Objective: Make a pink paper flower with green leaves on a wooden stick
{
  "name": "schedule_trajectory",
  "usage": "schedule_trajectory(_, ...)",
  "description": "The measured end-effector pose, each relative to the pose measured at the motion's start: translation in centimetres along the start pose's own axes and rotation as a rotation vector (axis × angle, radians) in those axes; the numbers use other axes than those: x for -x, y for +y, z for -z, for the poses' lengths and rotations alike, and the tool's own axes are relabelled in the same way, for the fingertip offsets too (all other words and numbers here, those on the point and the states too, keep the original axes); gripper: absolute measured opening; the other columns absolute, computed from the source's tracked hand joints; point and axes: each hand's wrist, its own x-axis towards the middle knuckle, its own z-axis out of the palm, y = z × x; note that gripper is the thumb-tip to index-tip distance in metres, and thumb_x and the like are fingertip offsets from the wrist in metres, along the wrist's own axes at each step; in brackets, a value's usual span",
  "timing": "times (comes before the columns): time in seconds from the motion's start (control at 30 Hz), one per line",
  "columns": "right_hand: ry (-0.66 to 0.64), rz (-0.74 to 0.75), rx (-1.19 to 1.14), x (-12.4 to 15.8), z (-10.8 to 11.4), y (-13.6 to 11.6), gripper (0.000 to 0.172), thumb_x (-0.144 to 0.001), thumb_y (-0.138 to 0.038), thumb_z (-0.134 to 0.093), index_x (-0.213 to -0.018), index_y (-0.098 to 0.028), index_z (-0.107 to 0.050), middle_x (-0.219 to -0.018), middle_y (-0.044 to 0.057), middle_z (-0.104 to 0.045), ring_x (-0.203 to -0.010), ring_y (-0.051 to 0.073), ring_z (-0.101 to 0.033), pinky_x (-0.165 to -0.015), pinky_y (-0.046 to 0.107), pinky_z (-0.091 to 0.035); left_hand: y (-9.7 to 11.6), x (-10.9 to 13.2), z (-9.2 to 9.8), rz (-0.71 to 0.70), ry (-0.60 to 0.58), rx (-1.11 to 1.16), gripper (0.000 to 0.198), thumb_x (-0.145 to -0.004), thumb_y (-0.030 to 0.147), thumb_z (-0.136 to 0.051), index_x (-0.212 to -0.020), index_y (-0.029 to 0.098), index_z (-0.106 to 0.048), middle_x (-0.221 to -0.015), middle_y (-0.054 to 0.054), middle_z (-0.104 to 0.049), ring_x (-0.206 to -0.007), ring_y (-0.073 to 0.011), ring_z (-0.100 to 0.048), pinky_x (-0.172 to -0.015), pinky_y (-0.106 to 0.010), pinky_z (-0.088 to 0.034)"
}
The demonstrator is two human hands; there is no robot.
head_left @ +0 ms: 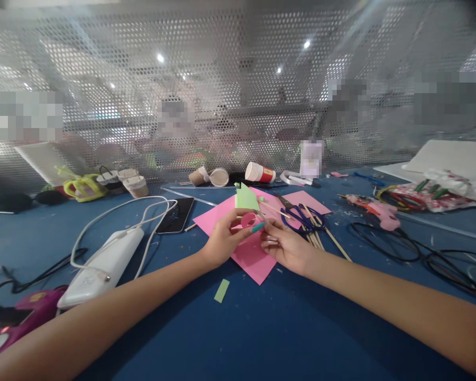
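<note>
Pinched between the fingers of my left hand (227,235) is a curled pink paper strip (249,219). My right hand (283,244) meets it at the strip's right end, its fingers closed on the same strip. Both hands are above pink paper sheets (257,264) on the blue table. Just beyond them lies green paper (246,198). Blue-handled scissors (301,218) and several thin wooden sticks (337,241) are to the right of my right hand. A small green paper piece (222,291) lies nearer the front.
At left are a phone (176,215), a white power strip (103,267) with cable, and a magenta device (31,315). A pink glue gun (383,214) and black cables lie right. Paper cups (259,173) stand along the perforated metal screen (230,106).
</note>
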Motion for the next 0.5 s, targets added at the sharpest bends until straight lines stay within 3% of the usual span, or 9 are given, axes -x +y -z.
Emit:
schedule_trajectory(0.23,0.077,0.048,-0.032,-0.1,0.0,-0.3,0.03,-0.053,-0.02,-0.087,-0.065,-0.018,-0.06,-0.059,-0.006,-0.057,-0.044,0.003,-0.04,-0.045,0.019,-0.038,-0.8,-0.6,0.2,0.097,0.052,0.127,0.036,-0.072,0.035,-0.071,-0.099,0.016,-0.057,-0.099,-0.007,-0.063,-0.089,-0.0166,-0.063,-0.079,-0.033,-0.055)
schedule_trajectory(0.5,0.092,0.056,0.007,-0.1,-0.1,-0.2,0.029,-0.05,-0.023,-0.088,-0.064,-0.019,-0.064,-0.056,-0.006,-0.058,-0.048,0.004,-0.048,-0.05,0.019,-0.045,-1.1,-0.8,0.2,0.125,0.046,0.191,0.037,-0.069,0.035,-0.073,-0.097,0.016,-0.059,-0.096,-0.006,-0.064,-0.091,-0.0178,-0.062,-0.087,-0.038,-0.051)
